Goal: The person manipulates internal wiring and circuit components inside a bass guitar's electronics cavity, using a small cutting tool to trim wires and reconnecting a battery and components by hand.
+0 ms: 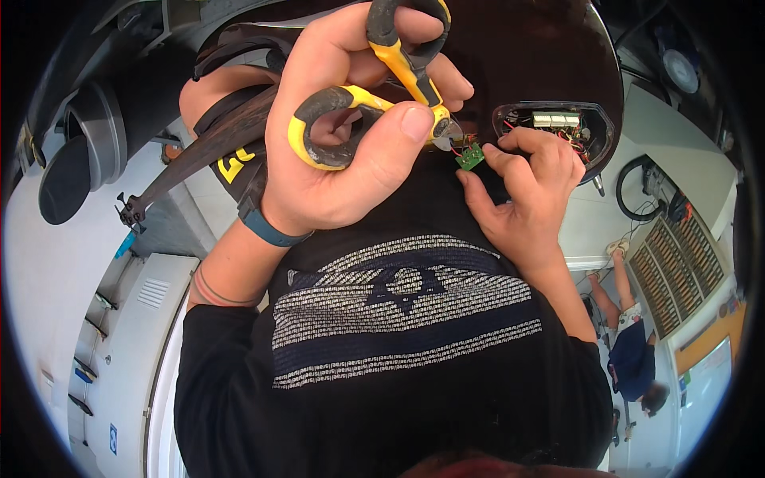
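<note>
I see the left hand (335, 195) gripping yellow-and-black-handled metal cutters (408, 73), their tip just beside the small green circuit board (470, 158), which the right hand's (530, 179) fingers pinch near the glossy dark guitar-like body's (550, 56) lower edge. Small pale lettering bands the black cloth shirt (382, 414).

The view came from the wearer's head — the left of two fisheye cameras — and looked steeply down over the black shirt (382, 418), upright and unmirrored. The left hand (339, 187) loomed close to the lens, the right hand (527, 182) sat a little farther off, and the surroundings, a distant person (632, 360) among them, curved along both sides.
</note>
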A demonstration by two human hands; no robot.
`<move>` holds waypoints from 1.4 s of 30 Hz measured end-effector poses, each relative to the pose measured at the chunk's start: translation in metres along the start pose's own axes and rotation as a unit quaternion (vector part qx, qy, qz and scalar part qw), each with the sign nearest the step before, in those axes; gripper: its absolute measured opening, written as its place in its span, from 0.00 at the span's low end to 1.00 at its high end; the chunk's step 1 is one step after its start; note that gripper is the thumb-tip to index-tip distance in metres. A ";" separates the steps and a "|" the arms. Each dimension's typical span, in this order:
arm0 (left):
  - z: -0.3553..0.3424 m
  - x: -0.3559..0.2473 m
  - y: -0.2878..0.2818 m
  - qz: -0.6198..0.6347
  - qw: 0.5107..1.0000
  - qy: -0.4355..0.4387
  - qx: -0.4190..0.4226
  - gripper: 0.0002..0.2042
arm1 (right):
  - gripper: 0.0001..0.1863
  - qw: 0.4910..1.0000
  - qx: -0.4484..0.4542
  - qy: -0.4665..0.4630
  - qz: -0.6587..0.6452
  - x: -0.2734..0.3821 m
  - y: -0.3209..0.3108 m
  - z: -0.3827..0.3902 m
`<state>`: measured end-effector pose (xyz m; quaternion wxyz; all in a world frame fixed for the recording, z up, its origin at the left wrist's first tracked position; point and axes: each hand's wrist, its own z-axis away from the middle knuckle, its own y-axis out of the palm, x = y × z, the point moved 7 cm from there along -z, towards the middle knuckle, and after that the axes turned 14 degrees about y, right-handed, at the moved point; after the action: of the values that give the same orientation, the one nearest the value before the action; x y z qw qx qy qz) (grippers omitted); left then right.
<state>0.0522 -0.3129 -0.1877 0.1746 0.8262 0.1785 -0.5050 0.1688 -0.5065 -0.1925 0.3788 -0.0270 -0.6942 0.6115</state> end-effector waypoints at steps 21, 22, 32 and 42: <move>0.006 -0.006 0.001 -0.022 0.999 0.022 -0.002 0.27 | 0.20 0.996 -0.043 -0.071 0.023 -0.006 0.003 0.002; 0.007 -0.007 0.000 -0.022 1.000 0.022 -0.002 0.27 | 0.20 0.996 -0.047 -0.075 0.023 -0.006 0.003 0.003; 0.026 -0.022 -0.032 0.124 0.983 0.013 -0.138 0.26 | 0.19 0.991 -0.083 -0.097 0.036 -0.014 0.010 0.005; 0.057 -0.016 -0.030 0.083 0.986 -0.015 -0.147 0.25 | 0.20 0.985 -0.111 -0.124 0.039 -0.019 0.018 0.002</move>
<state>-0.0125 -0.3149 -0.2010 0.3383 0.7955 0.1793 -0.4696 0.1733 -0.5135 -0.2176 0.2602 -0.0201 -0.7979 0.5433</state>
